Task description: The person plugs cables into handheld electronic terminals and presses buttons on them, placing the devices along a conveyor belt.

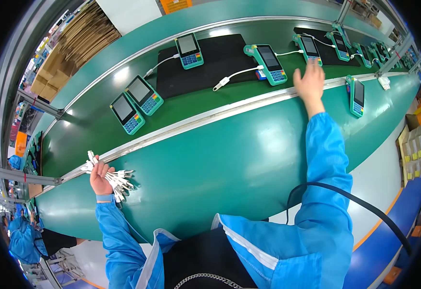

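Note:
My left hand [99,179] is closed around a bunch of short white cables [120,181], whose plugs fan out on both sides of the fist. On the right, my right hand [309,83] stretches out over the belt's near rail, its fingers extended. Its fingertips overlap the lower end of a teal card payment terminal [309,46]; whether they touch it I cannot tell. Left of that hand lies another payment terminal [269,62] with a white cable [237,74] beside it. A further payment terminal [357,98] rests on the near bench, right of my forearm.
Several more terminals lie along the green belt [191,94], including one [189,50] on a black mat [215,53]. A metal rail [230,110] separates belt and bench [220,159]. A black cable [360,200] arcs by my right sleeve. Another person [25,236] works at far left.

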Motion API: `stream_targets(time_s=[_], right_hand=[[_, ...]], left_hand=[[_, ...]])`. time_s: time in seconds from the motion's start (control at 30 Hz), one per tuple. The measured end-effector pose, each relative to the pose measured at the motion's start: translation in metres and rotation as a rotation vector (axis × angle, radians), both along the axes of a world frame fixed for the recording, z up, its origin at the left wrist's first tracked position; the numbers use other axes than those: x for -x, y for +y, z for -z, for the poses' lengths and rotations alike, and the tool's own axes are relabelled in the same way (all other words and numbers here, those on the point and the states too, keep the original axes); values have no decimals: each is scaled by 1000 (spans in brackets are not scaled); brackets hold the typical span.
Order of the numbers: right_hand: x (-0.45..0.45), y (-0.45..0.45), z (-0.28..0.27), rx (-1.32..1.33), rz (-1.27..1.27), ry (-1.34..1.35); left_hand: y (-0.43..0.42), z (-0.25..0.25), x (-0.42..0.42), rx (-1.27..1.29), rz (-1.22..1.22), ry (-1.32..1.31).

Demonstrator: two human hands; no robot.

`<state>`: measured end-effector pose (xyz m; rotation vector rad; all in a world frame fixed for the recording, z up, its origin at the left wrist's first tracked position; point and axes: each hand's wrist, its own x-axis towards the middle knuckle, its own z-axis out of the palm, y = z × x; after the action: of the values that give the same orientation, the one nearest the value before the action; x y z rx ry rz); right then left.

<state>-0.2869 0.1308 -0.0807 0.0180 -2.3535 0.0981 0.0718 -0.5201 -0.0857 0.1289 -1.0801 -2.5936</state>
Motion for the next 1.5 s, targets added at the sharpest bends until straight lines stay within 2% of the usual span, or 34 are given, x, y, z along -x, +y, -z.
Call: stream_targets(time_s=[0.07, 0.13, 0.17, 0.37, 0.4, 0.5, 0.57, 0.6, 0.63, 0.67, 0.7, 0.73, 0.77, 0.8, 0.83, 0.9, 0.93, 0.97, 1.03, 1.13, 1.27, 1.4, 1.43, 1.47, 1.5], right_hand=[[32, 36, 3, -34, 155, 1], [57, 67, 16, 219, 91, -240], [52, 63, -2, 216, 143, -463], [50, 56, -16, 74, 196, -562], [48, 53, -15, 58, 188, -561], [30, 26, -22, -90, 208, -112], [13, -13, -34, -181, -61, 179], [-2, -48, -43, -148, -302, 232], [-27, -94, -48, -64, -432, 119], [-44, -138, -45, -25, -677, 113], [-68, -186, -39, 45, -837, -46], [-88, -228, -34, -44, -1002, -175], [-113, -267, -41, -64, -1117, -359], [-127, -298, -44, -202, -1124, -373], [-127, -325, -46, -166, -1197, -330], [-122, -371, -40, -62, -1146, -281], [-116, -390, -34, -91, -1088, -291], [-97, -404, -16, -86, -1118, -311], [-91, -423, -19, -14, -1151, -386], [-110, -466, -15, 71, -1039, -432], [-123, -512, -9, 144, -867, -431], [-92, -508, 1, 444, -832, -461], [-91, -496, -1, 525, -824, -469], [-118, -482, -22, 642, -918, -483], [-124, -471, -17, 615, -941, -407]], left_hand=[[-1, 0, 0, 10, -16, -9], [1, -2, 0, 16, -46, -31], [-1, -1, 1, 18, -31, -15], [-2, -5, 3, 124, -59, -98], [-5, -2, 3, 152, -74, -110], [-1, -4, 2, 176, -190, -214], [9, -7, 3, 169, -268, -243], [1, 4, 0, 74, -160, -126], [2, 7, -1, 145, -131, -153], [19, -5, 1, 188, -152, -217], [45, -28, 4, 188, -164, -325], [32, -7, 7, 118, 122, -63], [55, -26, 12, 225, 10, -244], [54, -27, 15, 180, 150, -180], [58, -31, 16, 174, 151, -203], [56, -24, 17, 114, 138, -185], [55, -29, 16, 111, 143, -214], [52, -23, 16, 105, 150, -176], [54, -17, 22, 85, 108, -197], [63, -41, 19, 18, 171, -140], [58, -30, 24, 37, 200, -158], [63, -35, 20, -9, 113, -198], [60, -23, 23, 54, 109, -125], [59, -19, 23, 64, 61, -126], [59, -17, 25, 59, 46, -125]])
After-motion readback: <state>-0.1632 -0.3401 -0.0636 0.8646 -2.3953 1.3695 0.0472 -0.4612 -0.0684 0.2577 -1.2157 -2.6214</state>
